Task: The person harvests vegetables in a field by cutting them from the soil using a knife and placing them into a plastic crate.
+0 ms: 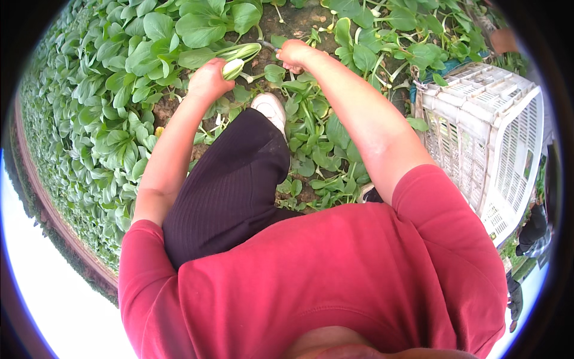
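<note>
My left hand (210, 80) is closed around a leafy green with a pale stem base (233, 69), whose cut-looking end points up to the right. Another green's ribbed stalks (244, 51) lie just beyond it; whether my fingers hold these too, I cannot tell. My right hand (295, 54) grips a small tool with a thin dark metal blade (268, 45), probably a knife, whose tip is close to those stalks. Most of its handle is hidden in my fist. Broad-leaved greens (202, 24) stand beyond my left hand.
Dense rows of leafy greens (98, 98) grow at the left. Loose leaves and plants (318, 148) cover soil beneath me. A white slatted plastic crate (466, 134) lies on its side at the right, near other people (533, 229) at the rim. My shoe (269, 110) is between my arms.
</note>
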A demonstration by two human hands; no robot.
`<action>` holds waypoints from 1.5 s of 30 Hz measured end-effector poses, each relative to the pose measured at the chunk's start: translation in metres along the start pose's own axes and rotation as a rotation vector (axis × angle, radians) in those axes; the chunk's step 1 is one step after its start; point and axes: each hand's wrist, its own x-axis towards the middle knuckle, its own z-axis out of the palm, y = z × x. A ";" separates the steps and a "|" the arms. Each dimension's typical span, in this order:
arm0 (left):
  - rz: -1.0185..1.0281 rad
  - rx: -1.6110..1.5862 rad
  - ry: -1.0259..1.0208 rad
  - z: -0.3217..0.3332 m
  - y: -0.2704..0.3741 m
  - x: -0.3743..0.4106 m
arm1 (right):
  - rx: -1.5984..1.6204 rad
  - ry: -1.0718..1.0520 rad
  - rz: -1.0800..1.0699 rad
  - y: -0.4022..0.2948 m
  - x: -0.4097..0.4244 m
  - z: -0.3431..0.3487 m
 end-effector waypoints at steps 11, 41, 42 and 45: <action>0.038 -1.163 -0.469 -0.053 0.081 -0.027 | 1.200 -0.062 -0.551 0.045 -0.108 -0.030; 0.299 0.502 -0.013 -0.040 0.076 0.046 | 0.505 0.217 -0.286 0.038 -0.103 -0.016; 0.255 0.560 -0.017 -0.040 0.071 0.056 | 0.368 0.264 -0.309 0.047 -0.081 -0.010; 0.081 0.655 -0.042 -0.039 0.048 0.076 | 0.139 0.295 -0.299 0.046 -0.046 0.003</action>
